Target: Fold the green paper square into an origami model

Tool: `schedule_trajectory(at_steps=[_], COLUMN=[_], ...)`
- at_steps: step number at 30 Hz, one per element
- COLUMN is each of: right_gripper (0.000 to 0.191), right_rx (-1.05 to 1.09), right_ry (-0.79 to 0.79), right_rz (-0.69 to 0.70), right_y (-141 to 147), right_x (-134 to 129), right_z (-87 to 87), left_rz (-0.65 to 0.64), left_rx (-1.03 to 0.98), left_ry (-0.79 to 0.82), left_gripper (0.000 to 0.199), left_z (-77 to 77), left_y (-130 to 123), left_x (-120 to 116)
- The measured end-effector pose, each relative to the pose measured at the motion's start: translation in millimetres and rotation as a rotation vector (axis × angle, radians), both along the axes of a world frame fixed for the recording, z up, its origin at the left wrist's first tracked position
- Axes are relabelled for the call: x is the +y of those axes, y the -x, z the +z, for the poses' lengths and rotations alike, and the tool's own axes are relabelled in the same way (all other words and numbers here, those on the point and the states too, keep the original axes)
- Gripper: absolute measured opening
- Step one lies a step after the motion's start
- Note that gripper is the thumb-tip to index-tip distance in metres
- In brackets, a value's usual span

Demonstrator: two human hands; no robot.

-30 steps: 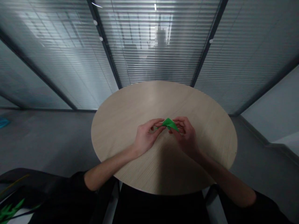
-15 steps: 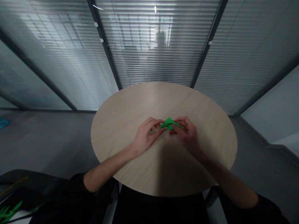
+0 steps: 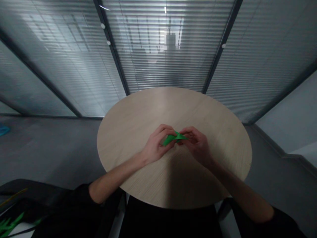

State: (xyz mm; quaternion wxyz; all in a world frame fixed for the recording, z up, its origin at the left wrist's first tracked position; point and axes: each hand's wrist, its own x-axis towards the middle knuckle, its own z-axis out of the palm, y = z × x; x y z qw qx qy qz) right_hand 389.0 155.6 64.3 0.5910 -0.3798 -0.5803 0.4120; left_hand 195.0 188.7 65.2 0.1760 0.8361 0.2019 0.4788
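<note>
Before a glass partition (image 3: pixel 168 59) with blinds, over the middle of a round pale wood desk (image 3: pixel 126 138), the left hand (image 3: pixel 157 147) pinches one end of a folded green paper (image 3: pixel 174 138) between its fingers (image 3: pixel 164 129), and the right hand (image 3: pixel 198 148) pinches the other end, fingers curled.

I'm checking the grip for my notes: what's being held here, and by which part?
A folded green paper, pinched at its left end by the left hand and near its right tip by the right hand.

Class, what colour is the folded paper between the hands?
The folded paper is plain green, clearest in the head view.
</note>
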Motion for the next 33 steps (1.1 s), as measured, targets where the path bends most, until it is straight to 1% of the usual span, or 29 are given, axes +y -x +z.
schedule_trajectory(at_steps=[3, 5, 7, 10, 13, 18, 21, 26, 30, 33], right_gripper=[0.008, 0.002, 0.005, 0.008, 0.009, 0.011, 0.009, 0.001, 0.002, 0.002], right_rx=[-0.042, -0.083, -0.138, -0.224, -0.27, -0.294, -0.297, -0.271, -0.178, -0.153], right_ry=[-0.05, -0.121, -0.212, -0.33, -0.384, -0.371, -0.345, -0.281, -0.228, -0.215], right_rz=[-0.068, -0.118, -0.158, -0.186, -0.191, -0.225, -0.232, -0.17, -0.104, -0.073], right_y=[-0.4, -0.7, -1.1, -1.7, -2.1, -1.7, -1.8, -2.5, -2.9, -3.2], right_x=[-1.3, -2.1, -2.7, -3.1, -4.0, -6.4, -7.2, -7.3, -6.1, -5.6], right_z=[-1.5, -2.3, -2.6, -2.4, -1.6, -0.2, 0.2, 1.5, 1.5, 2.1], left_rz=[0.065, 0.075, 0.052, -0.005, -0.057, -0.072, -0.067, -0.045, -0.058, -0.075], left_rx=[-0.032, -0.033, -0.021, -0.03, -0.04, -0.067, -0.081, -0.13, -0.148, -0.163], left_ry=[-0.042, -0.036, -0.02, -0.001, 0.023, 0.06, 0.116, 0.195, 0.198, 0.222], left_gripper=[0.021, 0.024, 0.025, 0.02, 0.015, 0.01, 0.01, 0.013, 0.013, 0.012], left_z=[-0.3, 0.0, 0.7, 2.4, 3.9, 4.9, 4.9, 4.0, 4.4, 4.9], left_y=[0.3, 0.2, -0.1, -0.3, -0.3, -0.5, -0.1, 0.1, -0.5, -1.4], left_x=[-1.2, -2.5, -3.4, -3.5, -2.7, -1.6, -1.7, -2.7, -3.0, -3.3])
